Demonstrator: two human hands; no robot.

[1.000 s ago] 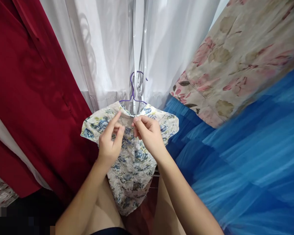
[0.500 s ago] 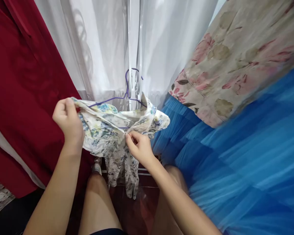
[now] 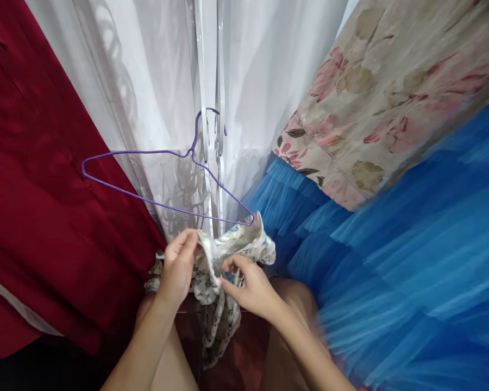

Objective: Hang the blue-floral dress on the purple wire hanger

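A purple hanger [image 3: 146, 201] hangs by its hook from a white metal bar [image 3: 220, 98], tilted down to the right. A thin white garment with a blue and yellow floral print [image 3: 250, 239] droops from its lower right corner. My left hand [image 3: 179, 266] pinches the garment's edge below the hanger. Beside it, my right hand [image 3: 250, 285] has thumb and forefinger parted, the thumb at the same cloth edge. The rest of the garment dangles in folds between my legs, partly hidden by my hands.
A red cloth [image 3: 44, 190] hangs on the left. White curtain-like fabric [image 3: 155, 70] is behind the hanger. To the right hang a beige cloth with pink flowers [image 3: 350, 125] and layered blue tulle [image 3: 391, 260]. Dark red floor tiles [image 3: 248, 347] show below.
The garment has come off the left side of the hanger, leaving that side bare. My left hand has moved right and down with the cloth; my right hand's fingers have parted.
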